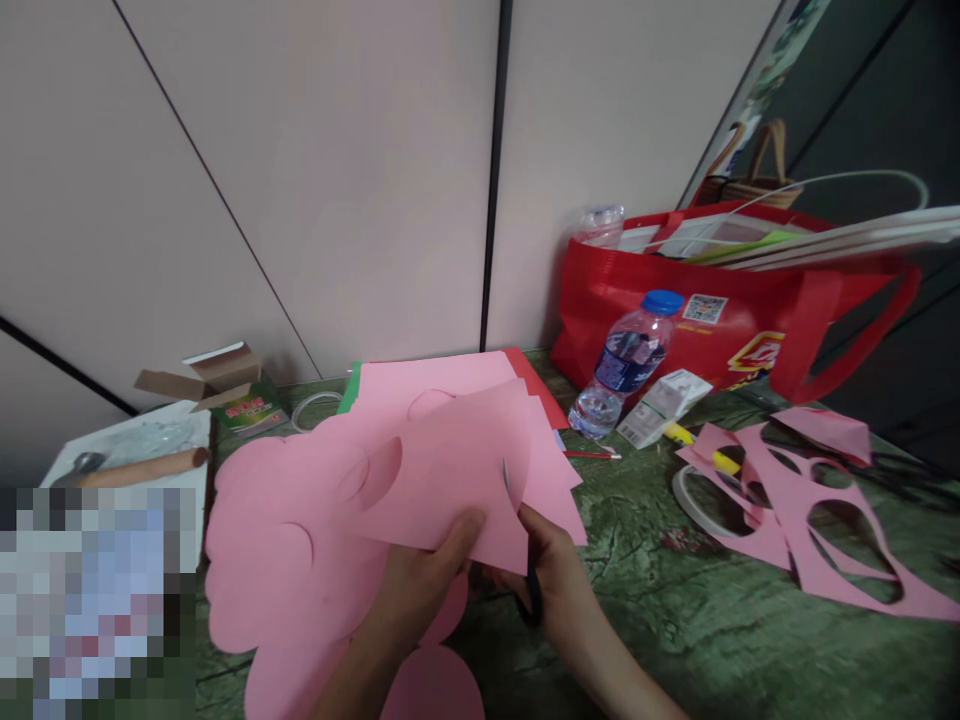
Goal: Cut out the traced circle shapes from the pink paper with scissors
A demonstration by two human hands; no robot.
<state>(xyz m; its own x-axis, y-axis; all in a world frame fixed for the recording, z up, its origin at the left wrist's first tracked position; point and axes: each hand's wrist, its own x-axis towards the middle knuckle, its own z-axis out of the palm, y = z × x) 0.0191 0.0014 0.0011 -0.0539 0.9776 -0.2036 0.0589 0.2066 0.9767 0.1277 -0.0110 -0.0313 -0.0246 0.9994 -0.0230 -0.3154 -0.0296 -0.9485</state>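
Observation:
My left hand [431, 560] pinches the lower edge of a pink paper sheet [442, 470], thumb on top and fingers underneath. My right hand [555, 560] is closed round the dark handles of a pair of scissors [534, 592]. One scissor blade shows above the sheet near its right side; the rest is hidden beneath the paper and my hand. A large scalloped pink paper shape [262, 570] lies under and left of the held sheet. More pink sheets [551, 470] are stacked behind it, with red and green paper edges showing.
Pink paper scraps [795, 530] with cut-out holes lie at the right beside a tape roll [701, 505]. A water bottle [626, 365], a small white box [664, 405] and a red bag [735, 310] stand at the back right. An opened carton [244, 400] sits at the left.

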